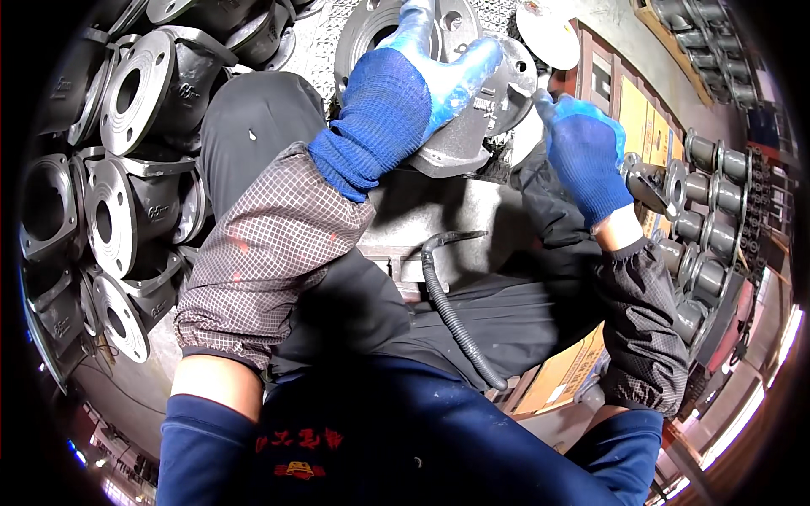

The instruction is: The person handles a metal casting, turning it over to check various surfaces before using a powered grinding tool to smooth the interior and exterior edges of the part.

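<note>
My left hand (426, 80), in a blue coated glove, lies across a grey cast-metal valve body (456, 143) in front of me. Its fingers reach over the flange (364, 38) and its thumb is stretched out to the right. Just right of it is another round grey flange (513, 84) with bolt holes. My right hand (584, 143), also gloved in blue, is to the right of the casting. Its fingers are curled, with the index finger toward the flange; what they hold, if anything, is hidden.
Several grey flanged valve castings (139, 93) are stacked at the left. More flanged parts (704, 202) stand in rows at the right, beside cardboard (645, 118). A pale disc (548, 34) lies at the far side. A bent ribbed bar (447, 312) lies near my lap.
</note>
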Action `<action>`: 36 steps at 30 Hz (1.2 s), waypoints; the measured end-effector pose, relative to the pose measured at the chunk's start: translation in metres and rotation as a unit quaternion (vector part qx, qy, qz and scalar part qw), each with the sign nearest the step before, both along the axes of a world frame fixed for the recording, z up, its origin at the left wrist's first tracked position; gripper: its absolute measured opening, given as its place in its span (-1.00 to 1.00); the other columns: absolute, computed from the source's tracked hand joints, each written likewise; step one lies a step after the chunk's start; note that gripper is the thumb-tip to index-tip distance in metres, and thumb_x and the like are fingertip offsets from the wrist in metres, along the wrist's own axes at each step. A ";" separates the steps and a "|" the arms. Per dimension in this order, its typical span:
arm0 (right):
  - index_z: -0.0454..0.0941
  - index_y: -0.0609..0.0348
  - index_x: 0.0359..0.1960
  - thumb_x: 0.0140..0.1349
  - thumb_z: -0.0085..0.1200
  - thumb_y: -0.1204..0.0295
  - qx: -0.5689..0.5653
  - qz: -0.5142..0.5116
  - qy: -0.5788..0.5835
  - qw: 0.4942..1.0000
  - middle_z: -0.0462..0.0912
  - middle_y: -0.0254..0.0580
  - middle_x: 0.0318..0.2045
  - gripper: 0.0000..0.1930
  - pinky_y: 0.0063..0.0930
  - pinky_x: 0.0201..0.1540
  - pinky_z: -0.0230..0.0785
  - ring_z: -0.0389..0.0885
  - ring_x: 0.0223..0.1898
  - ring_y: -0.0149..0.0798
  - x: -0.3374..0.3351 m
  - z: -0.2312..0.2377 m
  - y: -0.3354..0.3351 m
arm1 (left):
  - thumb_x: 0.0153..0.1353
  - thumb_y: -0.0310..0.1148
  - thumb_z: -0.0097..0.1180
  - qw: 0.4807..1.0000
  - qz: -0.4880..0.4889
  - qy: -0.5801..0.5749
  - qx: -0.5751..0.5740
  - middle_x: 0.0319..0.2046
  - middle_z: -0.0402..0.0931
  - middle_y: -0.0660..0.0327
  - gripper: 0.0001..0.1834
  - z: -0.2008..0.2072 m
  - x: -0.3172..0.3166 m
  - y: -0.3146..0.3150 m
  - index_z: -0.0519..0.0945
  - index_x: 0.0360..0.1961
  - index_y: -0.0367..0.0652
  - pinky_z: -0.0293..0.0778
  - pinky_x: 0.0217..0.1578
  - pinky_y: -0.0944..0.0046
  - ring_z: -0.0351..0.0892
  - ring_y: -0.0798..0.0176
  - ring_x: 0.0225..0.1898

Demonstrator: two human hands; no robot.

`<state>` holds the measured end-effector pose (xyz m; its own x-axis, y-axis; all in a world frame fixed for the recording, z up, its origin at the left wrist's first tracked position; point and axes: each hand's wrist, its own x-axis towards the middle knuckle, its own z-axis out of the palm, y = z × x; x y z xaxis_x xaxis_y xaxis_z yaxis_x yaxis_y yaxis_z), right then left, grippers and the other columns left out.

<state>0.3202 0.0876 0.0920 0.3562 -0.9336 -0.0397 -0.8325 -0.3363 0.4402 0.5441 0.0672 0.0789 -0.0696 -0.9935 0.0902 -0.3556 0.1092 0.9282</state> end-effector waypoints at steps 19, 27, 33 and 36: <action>0.60 0.00 -0.22 0.06 -0.06 0.54 0.079 -0.024 -0.041 0.996 0.60 -0.11 -0.43 -0.73 -0.25 -0.34 0.48 0.63 -0.34 -0.10 0.016 0.005 -0.008 | 0.06 0.06 0.20 0.998 0.017 -0.021 0.050 0.21 0.20 -0.24 0.04 0.012 -0.003 0.007 -0.04 0.34 -0.37 0.29 0.16 0.23 0.30 -0.03 0.21; 0.65 -0.09 -0.20 0.07 -0.09 0.56 0.083 -0.021 -0.061 0.994 0.65 -0.07 -0.43 -0.67 -0.26 -0.26 0.51 0.64 -0.38 -0.07 0.000 0.002 -0.022 | 0.05 0.07 0.19 0.998 0.015 0.042 0.031 0.21 0.19 -0.24 0.04 0.009 -0.008 0.007 -0.04 0.34 -0.36 0.27 0.18 0.21 0.29 -0.06 0.22; 0.66 -0.04 -0.24 0.06 -0.08 0.54 0.036 0.005 -0.099 0.994 0.65 -0.09 -0.45 -0.70 -0.25 -0.29 0.49 0.63 -0.40 -0.06 -0.010 -0.001 -0.030 | 0.07 0.04 0.19 1.000 0.017 0.017 0.013 0.18 0.25 -0.20 0.02 0.009 -0.010 0.007 -0.03 0.33 -0.37 0.29 0.16 0.24 0.32 -0.01 0.20; 0.66 -0.03 -0.26 0.05 -0.05 0.52 0.058 -0.006 -0.079 0.995 0.64 -0.07 -0.45 -0.72 -0.25 -0.28 0.49 0.63 -0.39 -0.06 -0.006 0.002 -0.029 | 0.07 0.04 0.20 0.998 0.031 -0.044 -0.039 0.16 0.28 -0.20 0.02 0.003 -0.008 0.005 -0.02 0.33 -0.38 0.31 0.14 0.25 0.35 0.02 0.18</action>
